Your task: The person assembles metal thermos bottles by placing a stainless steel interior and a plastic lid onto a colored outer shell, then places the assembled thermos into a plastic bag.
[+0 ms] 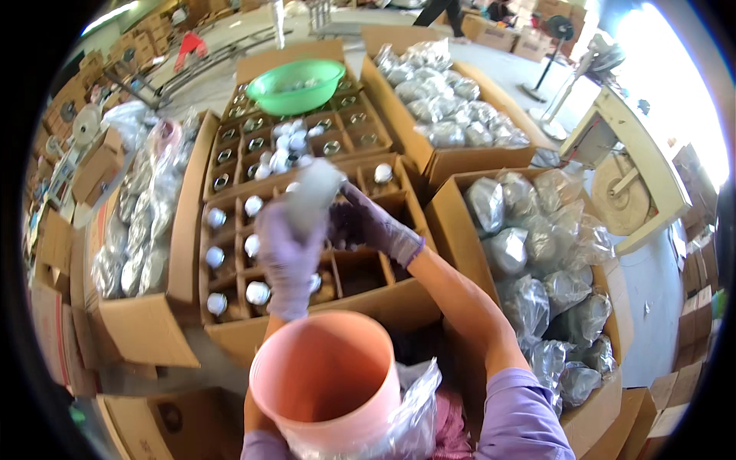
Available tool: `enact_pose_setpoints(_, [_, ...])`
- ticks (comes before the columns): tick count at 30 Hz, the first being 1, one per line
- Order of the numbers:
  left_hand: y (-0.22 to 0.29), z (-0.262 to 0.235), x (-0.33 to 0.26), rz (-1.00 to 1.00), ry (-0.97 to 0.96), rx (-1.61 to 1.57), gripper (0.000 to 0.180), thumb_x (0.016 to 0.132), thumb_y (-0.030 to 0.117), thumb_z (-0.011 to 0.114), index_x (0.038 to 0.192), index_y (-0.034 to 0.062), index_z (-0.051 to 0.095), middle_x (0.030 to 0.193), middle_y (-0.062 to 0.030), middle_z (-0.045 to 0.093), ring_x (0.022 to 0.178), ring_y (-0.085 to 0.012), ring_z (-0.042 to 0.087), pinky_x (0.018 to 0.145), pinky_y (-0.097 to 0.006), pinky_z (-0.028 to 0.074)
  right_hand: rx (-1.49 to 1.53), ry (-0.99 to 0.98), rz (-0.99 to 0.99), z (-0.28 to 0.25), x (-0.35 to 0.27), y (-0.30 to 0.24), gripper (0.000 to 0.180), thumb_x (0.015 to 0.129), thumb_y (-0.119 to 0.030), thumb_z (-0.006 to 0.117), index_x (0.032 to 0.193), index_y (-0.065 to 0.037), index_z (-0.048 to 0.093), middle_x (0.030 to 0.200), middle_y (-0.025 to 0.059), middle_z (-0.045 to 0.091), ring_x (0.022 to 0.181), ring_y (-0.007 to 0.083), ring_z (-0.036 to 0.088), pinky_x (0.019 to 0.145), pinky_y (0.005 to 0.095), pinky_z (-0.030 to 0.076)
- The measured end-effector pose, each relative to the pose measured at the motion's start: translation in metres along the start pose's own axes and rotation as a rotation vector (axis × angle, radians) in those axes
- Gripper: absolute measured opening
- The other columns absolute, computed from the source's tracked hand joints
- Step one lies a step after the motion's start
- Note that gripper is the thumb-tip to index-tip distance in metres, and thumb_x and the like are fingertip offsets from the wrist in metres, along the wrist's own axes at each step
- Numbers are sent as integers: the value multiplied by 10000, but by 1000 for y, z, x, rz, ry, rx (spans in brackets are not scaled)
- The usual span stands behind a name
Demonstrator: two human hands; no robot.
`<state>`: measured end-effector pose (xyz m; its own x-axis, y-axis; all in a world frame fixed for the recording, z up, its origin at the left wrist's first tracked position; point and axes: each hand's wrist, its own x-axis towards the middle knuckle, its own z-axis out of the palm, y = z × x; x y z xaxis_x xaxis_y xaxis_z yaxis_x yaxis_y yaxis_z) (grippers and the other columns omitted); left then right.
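Observation:
My left hand (290,253), in a purple glove, is wrapped round a blurred grey-white bottle (313,198) held tilted above a divided carton (322,323). My right hand (377,228), gloved alike, is just right of the bottle, its fingers bent and apart with nothing visible in them. Whether a fingertip touches the bottle is unclear. In the carton's compartments stand several bottles with white caps (257,292); some cells at the right hold none. Below my hands, close to my body, is a pink bucket (264,383) with clear plastic film by it.
Behind stands another divided carton (230,136) of open-topped containers, with loose white caps (290,139) and a green basin (297,96) on top. Cartons of plastic-wrapped items (529,230) flank both sides. Fans (556,38) and an appliance-like frame (629,169) are at the right.

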<state>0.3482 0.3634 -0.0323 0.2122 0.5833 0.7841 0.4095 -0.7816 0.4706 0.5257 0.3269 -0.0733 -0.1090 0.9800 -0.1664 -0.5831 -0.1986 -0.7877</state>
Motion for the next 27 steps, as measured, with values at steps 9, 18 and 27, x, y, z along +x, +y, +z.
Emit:
enact_pose_setpoints(9, [1, 35, -46, -1288, -89, -1898, 418, 1003, 362, 438, 1336, 122, 518, 1330, -75, 580, 1207, -247, 574, 997, -460, 504, -1691, 730, -54, -183, 90, -17, 499, 803, -257, 732, 1274, -203, 575, 1274, 226, 509, 1151, 414, 548, 951, 482, 489])
enact_pose_setpoints(18, [18, 52, -48, -1179, -310, -1982, 390, 958, 375, 472, 1129, 88, 673, 1169, -122, 676, 1143, -306, 618, 1045, -537, 432, -2074, 731, -515, -159, 40, -37, 332, 819, -319, 669, 1058, -98, 601, 1037, 200, 562, 995, 393, 575, 829, 482, 507])
enact_pose_setpoints(27, [14, 61, -34, -1157, -516, -1672, 592, 997, 490, 400, 1491, 184, 289, 1546, -197, 281, 1383, -391, 363, 1007, -643, 429, -2277, 173, -1264, 61, -83, -140, 302, 780, -338, 645, 916, -70, 612, 870, 101, 525, 831, 286, 555, 731, 419, 481])
